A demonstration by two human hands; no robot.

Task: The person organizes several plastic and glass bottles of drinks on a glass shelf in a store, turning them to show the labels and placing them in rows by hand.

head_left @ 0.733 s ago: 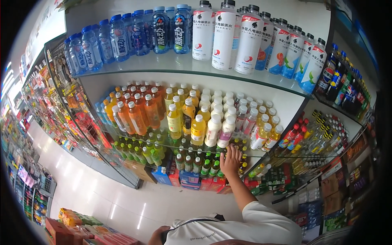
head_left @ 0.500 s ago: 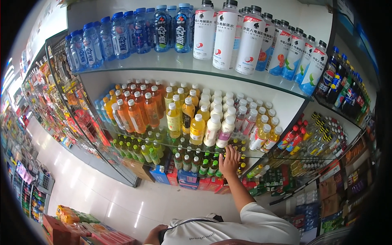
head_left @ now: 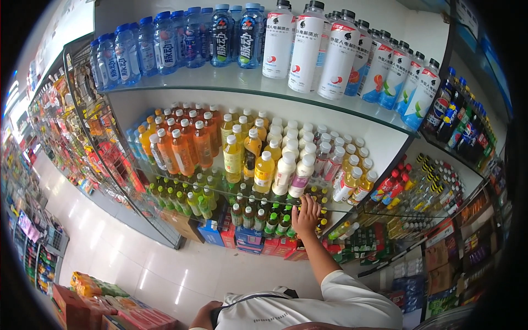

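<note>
My right hand (head_left: 306, 215) reaches up to the front edge of the middle glass shelf (head_left: 231, 193). Its fingers lie stretched over that edge, a little apart, and grip no bottle. Just behind the fingertips stands a white bottle with a purple label (head_left: 300, 179). Beside it are another white-capped milky bottle (head_left: 284, 175) and a yellow drink bottle (head_left: 264, 173). Small dark bottles with green caps (head_left: 271, 224) stand on the shelf below, left of the hand. On my left side only part of the bare arm (head_left: 207, 315) shows at the lower edge; the hand is out of sight.
Blue bottles (head_left: 127, 58) and tall white bottles (head_left: 306, 47) line the top shelf. Orange drinks (head_left: 182, 154) fill the middle shelf's left part. A wire rack (head_left: 107, 148) of packets stands left, cola bottles (head_left: 443, 110) right. Cartons (head_left: 250, 242) sit under the shelves.
The view has shifted slightly, so the shelves sit a little differently in the picture. My right hand stays at the shelf edge, fingers still stretched out.
</note>
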